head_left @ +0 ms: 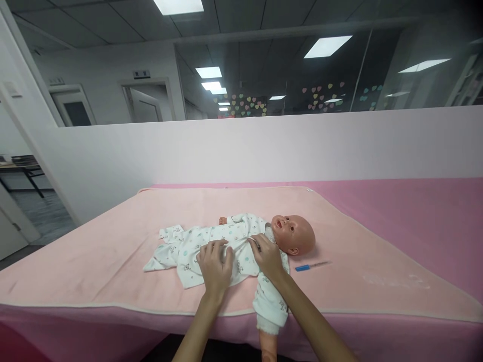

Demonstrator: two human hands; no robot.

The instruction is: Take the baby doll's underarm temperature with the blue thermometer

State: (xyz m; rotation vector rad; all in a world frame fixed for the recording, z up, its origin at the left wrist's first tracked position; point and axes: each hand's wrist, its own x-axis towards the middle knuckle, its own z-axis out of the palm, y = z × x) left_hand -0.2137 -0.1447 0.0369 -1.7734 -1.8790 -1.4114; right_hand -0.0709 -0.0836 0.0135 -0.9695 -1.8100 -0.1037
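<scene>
A baby doll (298,235) lies on its back, its bald head to the right and its mouth open. It wears a white printed baby gown (192,251); one sleeved arm hangs over the near edge. My left hand (216,266) rests at the doll's belly, fingers bent and thumb close to the index finger, on a fold of the gown. At the chest, my right hand (266,255) pinches the gown's cloth near the collar. The fabric is drawn into creases between both hands. Beside the doll's head is a thin clear stick with a blue end (303,268), possibly a thermometer.
A peach blanket (113,241) with a pale border covers a pink surface (415,211). Behind it stands a low white wall (264,151) topped by glass with heart stickers. To the far left is a dark-legged table (28,170).
</scene>
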